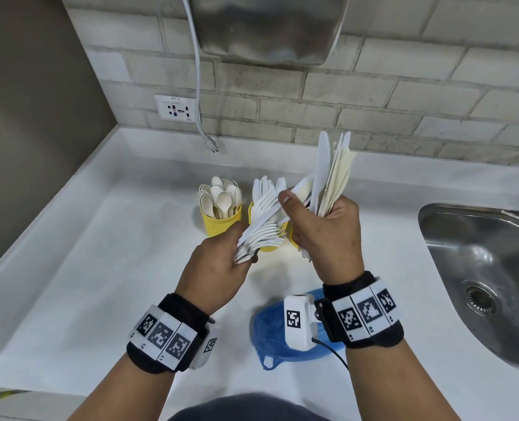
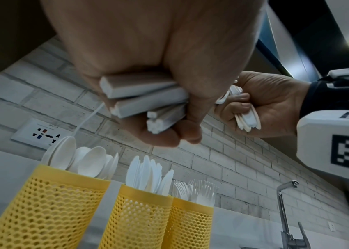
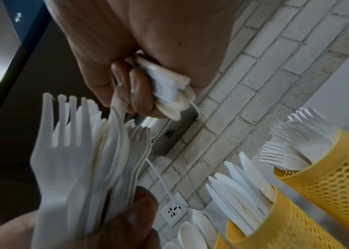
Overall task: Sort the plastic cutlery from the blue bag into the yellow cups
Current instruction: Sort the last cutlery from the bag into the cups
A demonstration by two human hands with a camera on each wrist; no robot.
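My left hand grips a fanned bundle of white plastic forks by the handles; their ends show under the curled fingers. Just to the right, my right hand grips an upright bundle of white and cream knives. Three yellow mesh cups stand behind the hands: a spoon cup, a knife cup and a fork cup. My right hand hides most of the fork cup in the head view. The blue bag lies crumpled under my right wrist.
A steel sink with a tap is set into the white counter at the right. On the brick wall are a socket, a hanging cord with a plug and a steel box.
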